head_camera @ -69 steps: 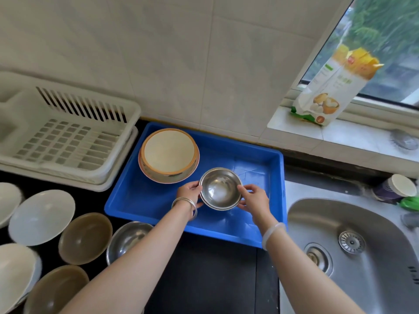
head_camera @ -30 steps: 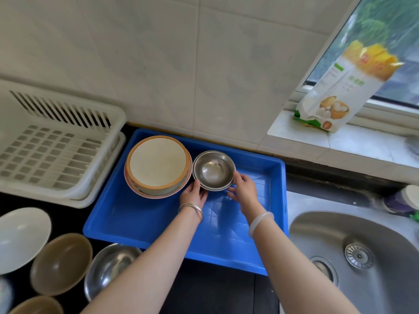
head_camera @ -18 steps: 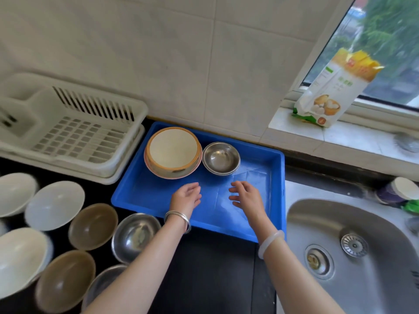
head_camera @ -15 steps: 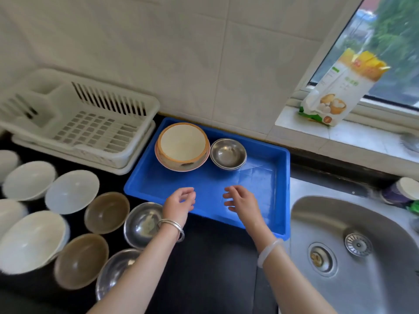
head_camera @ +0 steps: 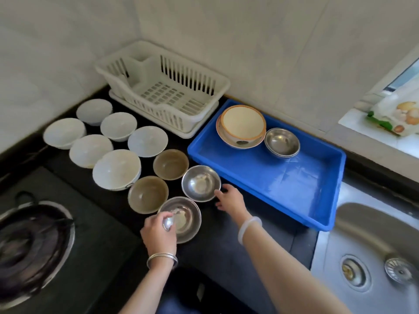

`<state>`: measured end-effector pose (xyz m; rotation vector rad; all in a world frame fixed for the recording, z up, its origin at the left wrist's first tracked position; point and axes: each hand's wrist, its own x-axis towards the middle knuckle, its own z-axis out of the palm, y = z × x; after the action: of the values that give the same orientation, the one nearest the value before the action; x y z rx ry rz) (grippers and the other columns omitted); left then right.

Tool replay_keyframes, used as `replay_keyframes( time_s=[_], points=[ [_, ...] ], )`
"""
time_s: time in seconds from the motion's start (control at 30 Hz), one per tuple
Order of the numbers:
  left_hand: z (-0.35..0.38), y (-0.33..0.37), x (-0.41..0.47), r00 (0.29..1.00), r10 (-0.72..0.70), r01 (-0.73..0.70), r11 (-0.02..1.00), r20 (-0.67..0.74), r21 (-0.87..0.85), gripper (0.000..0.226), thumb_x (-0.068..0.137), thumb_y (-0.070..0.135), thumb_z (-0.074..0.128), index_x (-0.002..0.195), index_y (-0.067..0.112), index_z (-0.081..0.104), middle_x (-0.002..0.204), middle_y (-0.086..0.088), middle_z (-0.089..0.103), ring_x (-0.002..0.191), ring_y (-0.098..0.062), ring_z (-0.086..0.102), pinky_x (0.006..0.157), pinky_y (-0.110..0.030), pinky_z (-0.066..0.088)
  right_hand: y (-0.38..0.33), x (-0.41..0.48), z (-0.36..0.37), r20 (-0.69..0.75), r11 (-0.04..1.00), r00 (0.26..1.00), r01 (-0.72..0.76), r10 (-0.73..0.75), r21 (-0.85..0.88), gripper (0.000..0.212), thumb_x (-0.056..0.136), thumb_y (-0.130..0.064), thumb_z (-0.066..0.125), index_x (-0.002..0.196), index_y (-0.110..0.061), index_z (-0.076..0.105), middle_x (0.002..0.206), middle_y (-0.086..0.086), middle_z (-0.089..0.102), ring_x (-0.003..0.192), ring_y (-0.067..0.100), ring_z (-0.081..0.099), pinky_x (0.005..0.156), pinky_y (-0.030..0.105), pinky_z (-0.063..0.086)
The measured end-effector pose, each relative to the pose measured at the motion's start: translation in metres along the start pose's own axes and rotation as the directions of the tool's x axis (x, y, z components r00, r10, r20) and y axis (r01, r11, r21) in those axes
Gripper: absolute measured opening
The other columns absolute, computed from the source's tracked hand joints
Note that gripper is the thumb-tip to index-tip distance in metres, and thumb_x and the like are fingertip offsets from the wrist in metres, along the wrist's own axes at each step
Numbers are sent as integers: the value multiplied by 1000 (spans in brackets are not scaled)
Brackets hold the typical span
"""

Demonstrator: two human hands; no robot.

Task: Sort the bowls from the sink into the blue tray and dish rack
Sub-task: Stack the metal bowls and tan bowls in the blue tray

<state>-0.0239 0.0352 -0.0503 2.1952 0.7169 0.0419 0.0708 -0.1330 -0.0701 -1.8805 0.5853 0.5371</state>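
Note:
Two steel bowls stand on the black counter in front of the blue tray. My left hand curls its fingers over the left rim of the near steel bowl. My right hand reaches with spread fingers to the right rim of the far steel bowl and just touches it. In the tray's back left corner sit an orange-rimmed ceramic bowl stack and stacked steel bowls. The white dish rack holds no bowls.
Several white bowls and two brown bowls fill the counter left of my hands. A gas burner lies at the near left. The steel sink is at the right. A food bag lies on the window sill.
Both hands set the steel bowl into the tray beside the ceramic stack, let go and drew back. They have moved left to the two steel bowls on the counter; my view turned left.

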Motion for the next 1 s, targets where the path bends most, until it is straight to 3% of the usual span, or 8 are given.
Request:
replay_keyframes(
  time_s=[0.07,0.13,0.23,0.3,0.43,0.57,0.73,1.0],
  points=[
    [-2,-12,-1,997,-73,72,997,-31,-14,30,69,-11,65,91,9,64,99,-16,57,93,-37,55,89,-44,42,-5,3,5,13,990,998,-59,58,129,40,91,-14,59,130,-11,51,108,8,62,85,18,67,61,21,56],
    [-2,-21,-1,986,-167,162,975,-18,-156,35,70,-12,63,96,11,57,93,-9,50,86,-35,56,85,-44,47,-8,2,5,10,967,995,-95,96,238,30,89,-5,60,118,-7,58,105,11,64,89,22,68,61,21,57],
    [-3,-29,-1,950,-309,304,898,36,-319,41,76,-6,61,108,16,50,93,-7,58,77,-27,59,77,-38,49,-10,-8,2,-47,969,995,-73,87,236,14,85,1,60,88,-10,67,85,7,68,78,20,71,53,17,55],
    [-2,-35,2,939,-336,339,870,73,-358,40,79,-4,60,112,16,52,96,-6,62,80,-24,61,79,-34,47,-10,-17,-1,-97,972,994,-20,44,235,24,82,3,59,72,-18,65,77,6,68,75,20,71,51,15,54],
    [0,-43,6,931,-335,364,863,143,-352,28,81,-2,58,106,12,63,101,-9,67,92,-29,64,89,-45,52,-12,-36,-10,-192,983,980,92,-60,162,21,79,-1,54,79,-14,70,71,4,71,70,18,72,56,17,55],
    [4,-41,8,913,-352,408,791,207,-456,29,81,-6,58,104,12,65,96,-8,65,81,-24,63,77,-35,54,-19,-52,-25,-256,976,959,160,-118,148,26,80,-5,52,76,-24,69,60,-5,70,58,9,71,60,19,56],
    [12,-36,14,891,-347,452,716,292,-531,28,82,-5,59,104,11,65,95,-11,66,87,-27,64,79,-33,52,-21,-68,-22,-111,988,985,137,-129,71,17,82,-7,58,83,-16,73,64,-1,70,52,1,67,46,7,45],
    [15,-31,17,881,-324,473,649,346,-596,18,94,14,49,102,11,64,98,-9,65,91,-22,62,82,-34,51,-1,-70,-1,-41,990,995,89,-94,-109,17,81,-11,59,74,-24,67,71,-2,71,51,3,67,44,9,45]
  ],
)
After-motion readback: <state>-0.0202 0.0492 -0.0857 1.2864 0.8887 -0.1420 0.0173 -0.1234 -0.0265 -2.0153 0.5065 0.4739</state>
